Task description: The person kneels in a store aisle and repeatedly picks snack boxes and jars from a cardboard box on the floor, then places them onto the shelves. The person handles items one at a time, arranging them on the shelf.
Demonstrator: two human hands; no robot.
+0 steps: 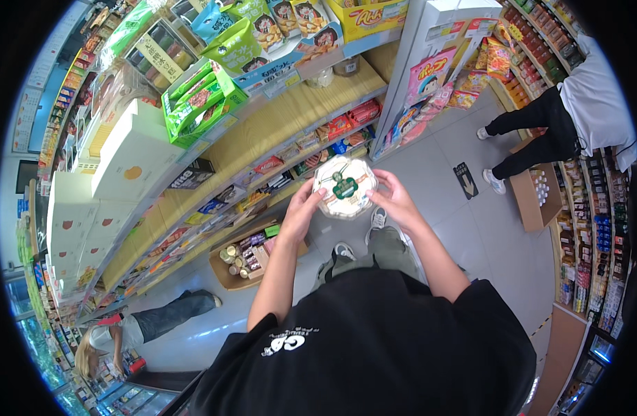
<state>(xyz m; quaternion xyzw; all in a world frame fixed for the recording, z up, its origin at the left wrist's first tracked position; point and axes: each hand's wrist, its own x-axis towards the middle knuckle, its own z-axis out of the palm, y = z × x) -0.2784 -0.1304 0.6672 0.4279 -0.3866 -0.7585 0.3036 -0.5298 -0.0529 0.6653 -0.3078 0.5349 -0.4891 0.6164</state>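
Note:
Between both hands I hold a clear, scallop-edged plastic food box (336, 204) with a dark green flower-shaped label on its pale lid. My left hand (303, 208) grips its left side, thumb on the top. On the right side, my right hand (396, 200) grips it with the thumb near the lid's edge. The fingers underneath are hidden by the box. It is held up in front of me, apart from the shelves, above my shoes.
Wooden shelves (277, 114) with snack packets run along the left and ahead. A cardboard box (228, 277) of packaged goods stands on the floor. To the right, a person in dark trousers (547, 118) stands by another carton (533, 215). Another person (173, 315) is at far lower left.

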